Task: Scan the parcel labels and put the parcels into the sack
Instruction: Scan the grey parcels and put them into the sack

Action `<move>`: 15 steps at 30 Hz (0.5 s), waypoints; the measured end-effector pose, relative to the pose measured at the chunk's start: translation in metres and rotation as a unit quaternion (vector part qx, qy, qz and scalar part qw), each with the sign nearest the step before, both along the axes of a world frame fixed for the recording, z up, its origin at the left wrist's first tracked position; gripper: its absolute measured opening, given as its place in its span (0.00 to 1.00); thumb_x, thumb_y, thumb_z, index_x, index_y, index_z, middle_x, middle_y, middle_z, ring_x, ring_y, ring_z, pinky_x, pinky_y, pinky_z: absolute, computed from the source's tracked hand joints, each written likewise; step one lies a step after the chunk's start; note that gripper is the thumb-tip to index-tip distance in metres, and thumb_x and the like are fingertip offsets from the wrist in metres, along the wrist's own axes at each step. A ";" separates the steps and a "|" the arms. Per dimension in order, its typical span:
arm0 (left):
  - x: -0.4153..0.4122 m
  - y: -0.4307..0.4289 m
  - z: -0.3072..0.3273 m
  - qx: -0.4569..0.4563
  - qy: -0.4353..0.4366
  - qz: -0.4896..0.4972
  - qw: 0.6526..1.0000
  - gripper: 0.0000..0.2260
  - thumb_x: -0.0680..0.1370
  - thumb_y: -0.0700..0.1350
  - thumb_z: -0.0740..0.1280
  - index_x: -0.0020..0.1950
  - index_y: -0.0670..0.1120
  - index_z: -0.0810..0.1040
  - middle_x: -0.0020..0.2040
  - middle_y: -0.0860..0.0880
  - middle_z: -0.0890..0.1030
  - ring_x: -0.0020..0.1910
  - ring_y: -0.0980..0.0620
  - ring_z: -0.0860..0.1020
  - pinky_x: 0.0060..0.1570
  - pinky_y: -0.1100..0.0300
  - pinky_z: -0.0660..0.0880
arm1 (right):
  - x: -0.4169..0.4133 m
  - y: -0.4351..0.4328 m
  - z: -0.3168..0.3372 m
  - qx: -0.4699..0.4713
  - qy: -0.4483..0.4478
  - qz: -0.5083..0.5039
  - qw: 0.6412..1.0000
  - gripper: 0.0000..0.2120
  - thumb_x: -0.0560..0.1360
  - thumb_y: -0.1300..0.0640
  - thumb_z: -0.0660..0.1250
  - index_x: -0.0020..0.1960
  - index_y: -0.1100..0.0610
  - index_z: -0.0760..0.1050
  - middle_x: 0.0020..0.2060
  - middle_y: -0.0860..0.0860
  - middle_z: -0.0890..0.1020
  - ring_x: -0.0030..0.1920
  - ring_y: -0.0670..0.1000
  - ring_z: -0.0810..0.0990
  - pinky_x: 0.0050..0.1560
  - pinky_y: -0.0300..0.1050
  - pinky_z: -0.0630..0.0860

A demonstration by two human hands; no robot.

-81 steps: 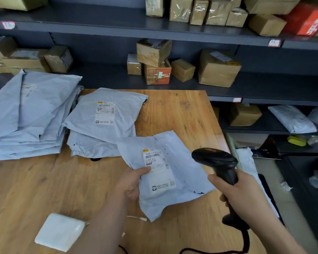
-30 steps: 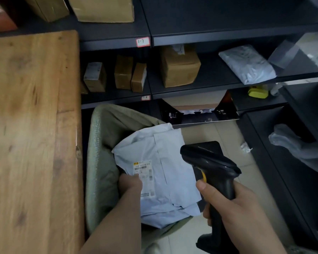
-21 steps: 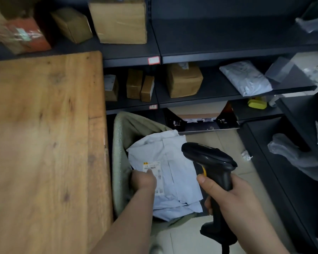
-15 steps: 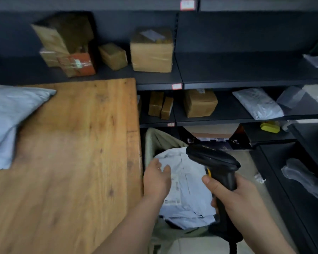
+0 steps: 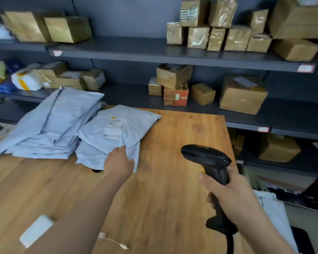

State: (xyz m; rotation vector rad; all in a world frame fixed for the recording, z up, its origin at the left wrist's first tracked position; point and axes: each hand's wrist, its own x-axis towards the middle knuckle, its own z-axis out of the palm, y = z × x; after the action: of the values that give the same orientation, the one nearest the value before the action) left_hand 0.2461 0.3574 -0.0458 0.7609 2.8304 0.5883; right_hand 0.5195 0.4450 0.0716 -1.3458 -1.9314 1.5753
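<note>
A wooden desk [image 5: 173, 189] seen from above, with my two bare hands in front of me. My left hand [image 5: 120, 161] rests on the near corner of the top parcel [image 5: 121, 132], a grey mailer bag on the smaller of two piles. Its fingers [image 5: 122, 150] lie straight and close together on the plastic, not yet gripping. The white label [image 5: 115, 126] faces up near the bag's middle, well clear of my hand. My right hand [image 5: 228, 193] is wrapped round the handle of a black scanner [image 5: 206, 156], held above bare desk with its nose towards the pile.

The step, as I judge it, is to lift this one bag for scanning. To do it well I should pinch only the top layer at the corner, since the slippery bags below may drag along. I should keep the label flat and uncovered, and bring it squarely under the scanner's nose. The sack is not clearly in view.
</note>
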 end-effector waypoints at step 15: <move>-0.078 -0.003 -0.029 0.058 -0.057 -0.227 0.970 0.08 0.76 0.47 0.66 0.44 0.46 0.82 0.44 0.51 0.82 0.44 0.51 0.78 0.46 0.56 0.73 | -0.092 -0.042 -0.003 0.014 -0.037 -0.073 0.997 0.11 0.73 0.52 0.72 0.42 0.61 0.77 0.27 0.57 0.79 0.21 0.43 0.75 0.21 0.33 0.70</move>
State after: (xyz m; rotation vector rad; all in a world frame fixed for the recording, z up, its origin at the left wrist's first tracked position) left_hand 0.1680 0.3543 -0.0750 1.2990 2.4119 0.6930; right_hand 0.4278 0.4031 0.0688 -1.5168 -1.8421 1.4439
